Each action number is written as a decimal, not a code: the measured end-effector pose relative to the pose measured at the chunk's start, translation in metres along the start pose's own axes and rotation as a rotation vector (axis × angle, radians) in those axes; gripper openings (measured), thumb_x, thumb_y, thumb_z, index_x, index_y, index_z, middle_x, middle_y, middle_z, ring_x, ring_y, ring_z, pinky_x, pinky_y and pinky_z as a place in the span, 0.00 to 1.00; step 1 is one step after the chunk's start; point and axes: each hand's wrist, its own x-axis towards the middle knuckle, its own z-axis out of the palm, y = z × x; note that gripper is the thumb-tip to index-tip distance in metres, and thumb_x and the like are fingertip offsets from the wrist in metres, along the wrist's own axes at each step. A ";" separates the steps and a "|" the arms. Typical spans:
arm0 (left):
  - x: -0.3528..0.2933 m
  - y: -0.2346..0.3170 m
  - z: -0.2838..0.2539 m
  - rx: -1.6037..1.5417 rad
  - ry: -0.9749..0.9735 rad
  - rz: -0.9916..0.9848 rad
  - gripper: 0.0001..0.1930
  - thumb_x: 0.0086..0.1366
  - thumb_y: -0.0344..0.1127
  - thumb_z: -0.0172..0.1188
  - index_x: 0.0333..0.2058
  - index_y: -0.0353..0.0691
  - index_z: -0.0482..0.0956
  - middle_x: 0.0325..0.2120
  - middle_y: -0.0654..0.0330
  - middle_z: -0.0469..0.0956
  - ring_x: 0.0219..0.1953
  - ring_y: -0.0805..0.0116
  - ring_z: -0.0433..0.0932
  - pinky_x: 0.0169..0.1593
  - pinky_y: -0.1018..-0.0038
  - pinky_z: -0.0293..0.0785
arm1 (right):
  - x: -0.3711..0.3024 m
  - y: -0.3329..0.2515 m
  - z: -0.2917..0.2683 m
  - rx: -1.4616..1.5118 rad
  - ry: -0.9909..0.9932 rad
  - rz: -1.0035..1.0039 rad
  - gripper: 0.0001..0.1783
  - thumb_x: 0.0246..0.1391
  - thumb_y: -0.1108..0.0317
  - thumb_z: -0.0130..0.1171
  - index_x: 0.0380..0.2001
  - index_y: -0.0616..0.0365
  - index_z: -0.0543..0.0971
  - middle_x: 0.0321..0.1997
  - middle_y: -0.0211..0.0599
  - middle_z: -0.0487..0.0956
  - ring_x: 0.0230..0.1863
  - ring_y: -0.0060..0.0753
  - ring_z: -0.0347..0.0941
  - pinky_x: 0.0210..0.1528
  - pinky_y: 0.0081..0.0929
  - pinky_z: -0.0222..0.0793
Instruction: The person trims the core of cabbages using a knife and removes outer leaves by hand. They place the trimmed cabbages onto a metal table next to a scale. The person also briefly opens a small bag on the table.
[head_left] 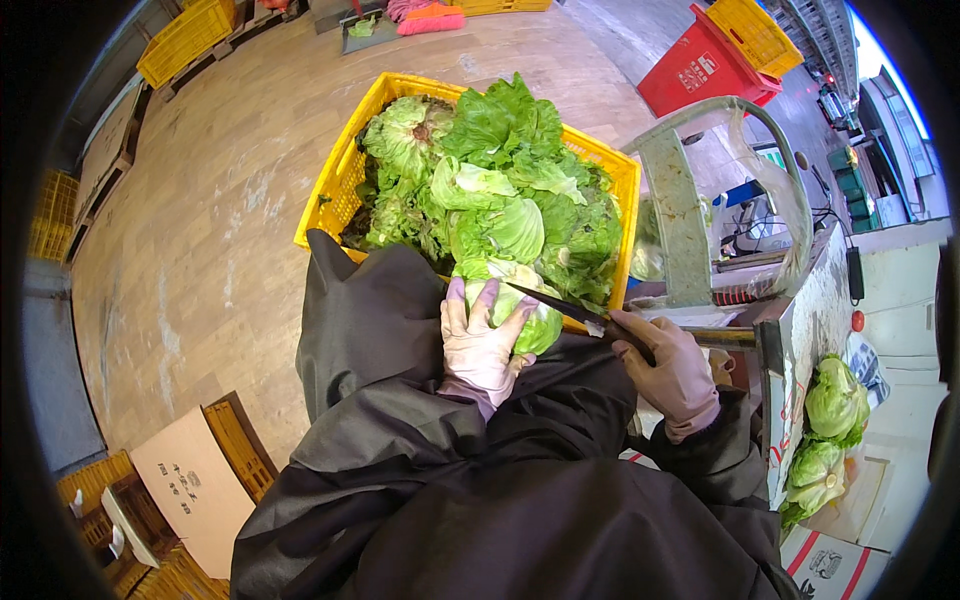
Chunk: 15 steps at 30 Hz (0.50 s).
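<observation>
My left hand (pixel 482 345), in a thin pale glove, has its fingers wrapped over a round head of lettuce (pixel 541 328) at the near edge of the crate. In my gloved right hand (pixel 668 370) is the handle of a dark-bladed knife (pixel 550 298). Its blade points left and lies against the top of the lettuce head, near my left fingertips. Just beyond, a yellow plastic crate (pixel 322 200) is heaped with loose green lettuce leaves (pixel 505 125). Some leaves at its left side look brownish. My palm hides part of the lettuce head.
At the right, two lettuce heads (pixel 836 398) rest on a work surface beside a metal-framed chair back (pixel 672 215). A red bin (pixel 700 70) stands far right. Cardboard (pixel 190 490) and yellow crates (pixel 240 450) lie lower left; a pink broom (pixel 430 20) is at the far side.
</observation>
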 end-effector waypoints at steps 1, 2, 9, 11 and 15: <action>0.000 0.000 -0.001 0.005 -0.006 0.001 0.38 0.33 0.39 0.74 0.51 0.61 0.76 0.58 0.51 0.62 0.64 0.39 0.48 0.65 0.52 0.48 | 0.000 -0.001 0.000 -0.005 -0.001 0.004 0.20 0.51 0.62 0.61 0.49 0.50 0.77 0.28 0.48 0.75 0.32 0.51 0.74 0.35 0.39 0.68; 0.001 0.000 -0.003 0.011 -0.011 0.001 0.38 0.34 0.39 0.74 0.51 0.61 0.76 0.58 0.52 0.62 0.64 0.39 0.48 0.65 0.52 0.48 | 0.001 -0.002 -0.001 -0.011 -0.003 0.007 0.20 0.51 0.62 0.61 0.49 0.50 0.77 0.28 0.48 0.75 0.32 0.51 0.74 0.35 0.39 0.68; 0.003 -0.002 0.001 0.018 -0.035 0.011 0.39 0.34 0.39 0.74 0.52 0.61 0.74 0.58 0.53 0.62 0.64 0.38 0.49 0.64 0.50 0.50 | -0.002 -0.003 0.003 -0.019 0.019 0.052 0.21 0.50 0.68 0.61 0.50 0.50 0.77 0.28 0.45 0.73 0.30 0.48 0.72 0.33 0.38 0.67; 0.004 -0.001 0.000 0.014 -0.036 0.013 0.39 0.34 0.40 0.75 0.52 0.62 0.74 0.58 0.53 0.61 0.64 0.38 0.49 0.64 0.50 0.50 | -0.002 -0.007 0.001 -0.138 0.027 0.027 0.20 0.51 0.64 0.61 0.49 0.49 0.77 0.27 0.46 0.74 0.31 0.50 0.73 0.33 0.40 0.68; 0.003 -0.003 0.001 -0.006 -0.066 -0.002 0.40 0.39 0.42 0.71 0.56 0.67 0.69 0.61 0.52 0.60 0.66 0.38 0.44 0.65 0.44 0.41 | 0.003 -0.018 0.000 -0.249 0.002 0.003 0.19 0.53 0.62 0.58 0.49 0.48 0.77 0.26 0.47 0.73 0.30 0.52 0.74 0.32 0.43 0.69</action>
